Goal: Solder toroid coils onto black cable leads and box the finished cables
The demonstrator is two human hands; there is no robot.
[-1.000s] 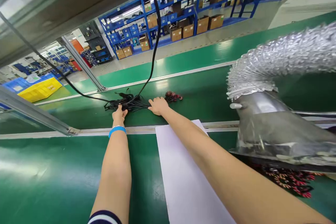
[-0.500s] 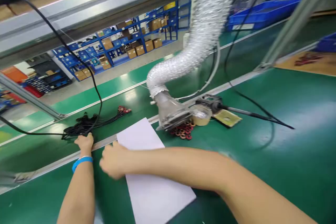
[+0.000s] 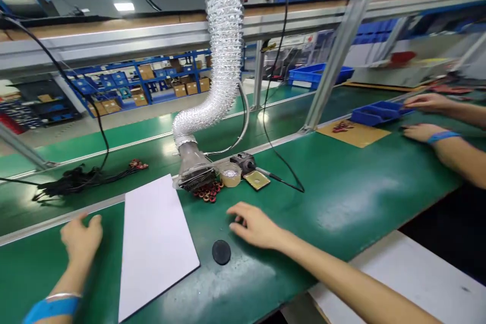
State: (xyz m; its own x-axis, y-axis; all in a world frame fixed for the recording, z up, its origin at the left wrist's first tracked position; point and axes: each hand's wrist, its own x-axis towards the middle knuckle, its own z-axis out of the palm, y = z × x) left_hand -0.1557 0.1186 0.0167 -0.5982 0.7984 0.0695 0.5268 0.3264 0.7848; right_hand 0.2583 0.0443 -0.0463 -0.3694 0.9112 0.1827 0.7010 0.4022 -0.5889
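My left hand (image 3: 81, 238) is over the green bench just left of a white sheet (image 3: 155, 248), thumb and fingers apart and nothing seen in it. On the other side, my right hand (image 3: 256, 225) hovers or rests over the bench with loosely bent, parted fingers, also without anything visible in it. A small black disc (image 3: 221, 252) lies between the sheet and my right hand. Beyond that hand are a pile of small red and black parts (image 3: 208, 192), a roll of tape (image 3: 230, 174) and a yellow sponge tray (image 3: 257, 179). A bundle of black cables (image 3: 76, 182) lies beyond the metal rail.
A silver duct (image 3: 224, 61) hangs down to a fume nozzle (image 3: 195, 167) near the sheet's far edge. A soldering iron (image 3: 268, 174) trails a black cord. At right, a co-worker's hands (image 3: 421, 131) are near a blue tray (image 3: 375, 113) and a brown board (image 3: 364, 134).
The view has swung right. My left hand has come back from the black cables. My right hand has left the white sheet and moved right, uncovering the sheet; the black disc now shows.
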